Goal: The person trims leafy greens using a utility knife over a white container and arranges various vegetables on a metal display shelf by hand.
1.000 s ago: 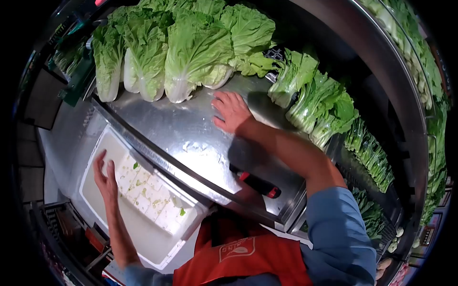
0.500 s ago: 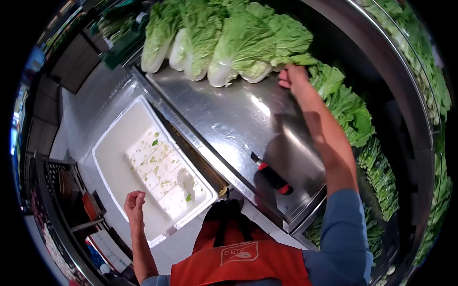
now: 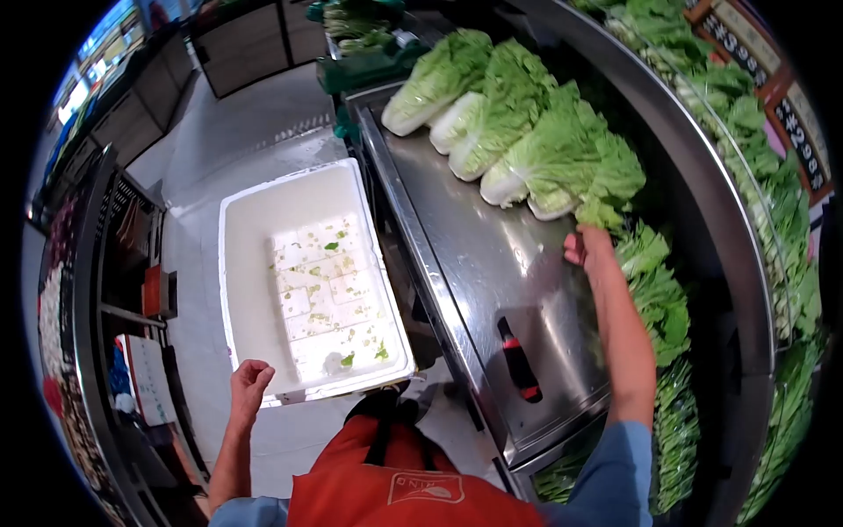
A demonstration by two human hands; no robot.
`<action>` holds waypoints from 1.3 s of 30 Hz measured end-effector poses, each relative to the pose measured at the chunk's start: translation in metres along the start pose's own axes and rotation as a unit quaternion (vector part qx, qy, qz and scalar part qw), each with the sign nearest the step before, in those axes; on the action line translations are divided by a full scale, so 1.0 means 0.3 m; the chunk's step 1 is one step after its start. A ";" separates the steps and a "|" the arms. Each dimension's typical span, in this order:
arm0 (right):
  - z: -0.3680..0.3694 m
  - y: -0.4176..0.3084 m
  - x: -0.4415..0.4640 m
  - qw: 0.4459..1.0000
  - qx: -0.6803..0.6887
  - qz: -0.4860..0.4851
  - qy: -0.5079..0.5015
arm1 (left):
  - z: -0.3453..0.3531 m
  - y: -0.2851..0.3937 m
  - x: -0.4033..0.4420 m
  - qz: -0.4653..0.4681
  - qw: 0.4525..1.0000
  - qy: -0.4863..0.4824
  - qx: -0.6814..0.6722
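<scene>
My right hand (image 3: 592,249) is at the right end of a row of napa cabbages (image 3: 509,119), its fingers curled just below a loose-looking green leaf (image 3: 599,213). Whether the fingers grip that leaf is hidden. The cabbages lie side by side on a steel counter (image 3: 465,272), white bases toward me. Nearer to me on the counter lies a knife (image 3: 520,362) with a black and red handle. My left hand (image 3: 251,385) hangs by the near left corner of a white foam box (image 3: 230,281), fingers curled in, with nothing visible in them.
Scraps of leaf lie on the box's floor. More leafy greens (image 3: 654,307) line the counter's right side, below a steel rail (image 3: 720,158). Price signs (image 3: 795,132) stand at the upper right. Shelving (image 3: 132,307) runs along the left over a grey floor (image 3: 189,263).
My view has turned and shifted, so the box, counter and cabbages sit differently in it. My right hand stays by the same leaf at the row's end; my left hand remains near the box.
</scene>
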State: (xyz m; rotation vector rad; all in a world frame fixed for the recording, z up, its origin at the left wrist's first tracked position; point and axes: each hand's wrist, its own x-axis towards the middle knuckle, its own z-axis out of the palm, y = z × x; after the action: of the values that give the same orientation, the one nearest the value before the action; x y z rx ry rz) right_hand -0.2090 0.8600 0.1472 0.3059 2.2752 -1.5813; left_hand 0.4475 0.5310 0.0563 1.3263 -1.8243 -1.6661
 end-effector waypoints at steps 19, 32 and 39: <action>0.572 0.474 -1.361 0.864 -0.232 -0.029 -0.446 | -0.613 -0.312 -0.075 0.039 0.990 -0.108 0.084; 1.834 0.422 -2.170 0.715 -0.249 -0.139 -0.638 | -2.173 -1.026 -0.183 -0.194 0.968 0.154 0.040; 1.987 0.516 -2.138 0.723 -0.251 -0.160 -0.624 | -1.978 -0.698 0.164 -0.217 0.976 0.015 0.008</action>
State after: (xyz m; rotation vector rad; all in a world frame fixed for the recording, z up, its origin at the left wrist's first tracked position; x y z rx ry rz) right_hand 0.5318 0.3720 0.0858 -1.0418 1.4771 -0.6994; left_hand 0.9585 0.1642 0.0025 1.8501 -1.6103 -1.8227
